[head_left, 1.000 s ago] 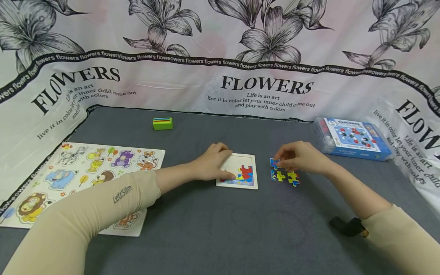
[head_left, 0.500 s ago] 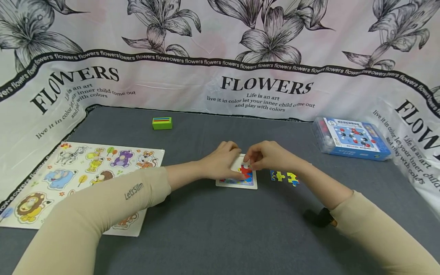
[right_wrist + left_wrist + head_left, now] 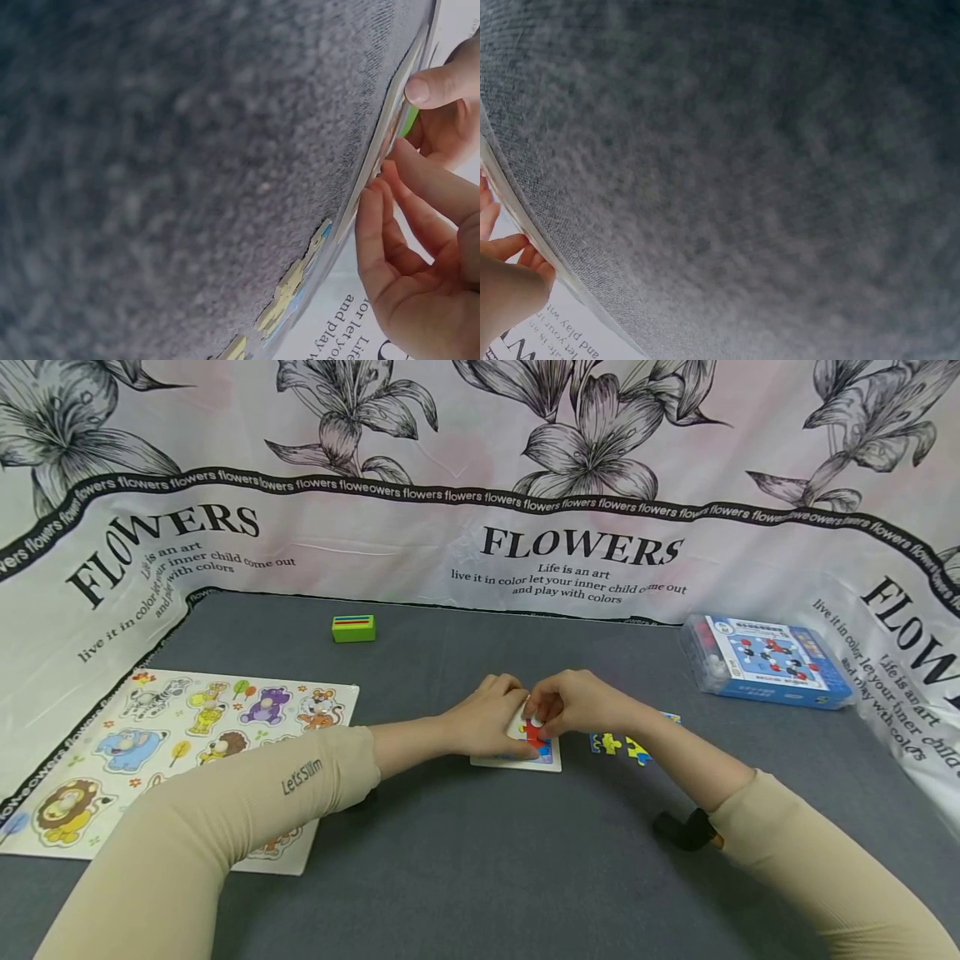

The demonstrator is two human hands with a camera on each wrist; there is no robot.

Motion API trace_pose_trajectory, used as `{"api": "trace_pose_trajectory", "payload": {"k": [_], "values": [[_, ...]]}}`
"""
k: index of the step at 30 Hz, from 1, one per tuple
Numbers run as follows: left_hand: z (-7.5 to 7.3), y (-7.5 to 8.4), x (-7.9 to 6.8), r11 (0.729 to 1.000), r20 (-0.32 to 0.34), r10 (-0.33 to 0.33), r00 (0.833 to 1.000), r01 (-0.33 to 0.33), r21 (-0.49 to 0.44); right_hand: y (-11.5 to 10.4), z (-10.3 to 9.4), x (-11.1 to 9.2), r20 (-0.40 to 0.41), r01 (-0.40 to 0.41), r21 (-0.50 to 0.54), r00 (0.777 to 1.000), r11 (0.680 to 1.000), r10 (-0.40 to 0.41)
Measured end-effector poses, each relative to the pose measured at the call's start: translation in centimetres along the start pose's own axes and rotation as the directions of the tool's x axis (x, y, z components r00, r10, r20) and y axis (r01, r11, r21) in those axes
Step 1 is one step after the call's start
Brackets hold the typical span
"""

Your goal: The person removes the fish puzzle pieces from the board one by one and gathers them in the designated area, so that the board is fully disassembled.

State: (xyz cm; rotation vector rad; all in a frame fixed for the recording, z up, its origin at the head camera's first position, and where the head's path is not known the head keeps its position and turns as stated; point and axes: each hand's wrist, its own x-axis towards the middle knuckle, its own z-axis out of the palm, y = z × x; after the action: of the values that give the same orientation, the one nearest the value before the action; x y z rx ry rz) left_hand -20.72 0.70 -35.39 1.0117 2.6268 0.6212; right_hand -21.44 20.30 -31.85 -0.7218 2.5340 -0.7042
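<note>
My left hand lies over the left part of a small white-framed jigsaw tray, thumb along its near side and fingers bent at its far side. Over the tray's right half, my right hand pinches a puzzle piece that its fingers mostly hide. A red section of the picture shows between the two hands. In the right wrist view, the left thumb overlaps the tray's edge while the right fingertips meet close beside it. Loose yellow and blue pieces lie right of the tray, partly behind the right forearm.
A large board with cartoon animals lies at the left, partly under the left sleeve. Farther back is a green block with coloured stripes. At the back right sits a blue and clear plastic box. A flower-printed cloth hangs behind the table.
My right hand has come left from the loose pieces to the tray, bringing a blue piece. My left hand has shifted a little right over the tray.
</note>
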Motion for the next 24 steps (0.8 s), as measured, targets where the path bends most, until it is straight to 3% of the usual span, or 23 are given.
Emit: {"api": "trace_pose_trajectory", "payload": {"k": [24], "values": [[0.8, -0.42, -0.45, 1.0, -0.022, 0.006, 1.0, -0.006, 0.011, 0.15, 1.05, -0.15, -0.039, -0.011, -0.027, 0.999, 1.0, 0.01]]}}
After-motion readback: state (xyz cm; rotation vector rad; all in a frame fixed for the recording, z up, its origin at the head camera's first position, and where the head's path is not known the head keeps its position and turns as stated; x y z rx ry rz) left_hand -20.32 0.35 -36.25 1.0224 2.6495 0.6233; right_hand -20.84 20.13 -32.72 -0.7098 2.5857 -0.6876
